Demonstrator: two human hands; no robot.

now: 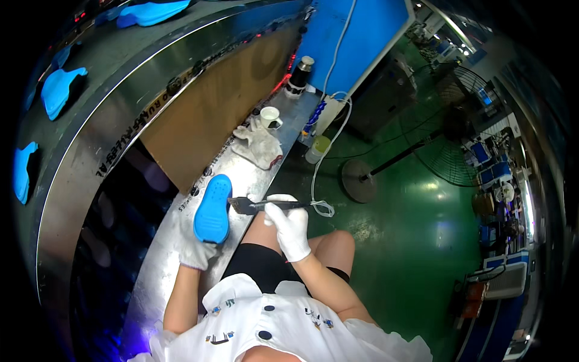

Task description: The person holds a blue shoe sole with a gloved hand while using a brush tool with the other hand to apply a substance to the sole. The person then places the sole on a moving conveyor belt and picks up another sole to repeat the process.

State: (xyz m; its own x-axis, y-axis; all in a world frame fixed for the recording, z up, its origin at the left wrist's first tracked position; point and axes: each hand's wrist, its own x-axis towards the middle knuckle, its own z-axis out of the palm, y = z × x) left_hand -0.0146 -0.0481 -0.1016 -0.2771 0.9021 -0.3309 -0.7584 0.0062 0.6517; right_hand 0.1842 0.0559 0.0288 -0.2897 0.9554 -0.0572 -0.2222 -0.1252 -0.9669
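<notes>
From the head view, my left hand (196, 244) has its grip pinching the blue shoe sole (213, 209) from below, tilted up over the steel desk (241, 172). My right hand (288, 224) is closed around the brush (246, 206), bristles just beside the sole's edge. I'd judge steady, even strokes with the sole held firm work best.

You have a blue shoe sole (213, 209) upright, tread facing you, over the near desk edge. Just right of it, a dark brush (259, 206) lies level, bristles touching the sole's right edge.
</notes>
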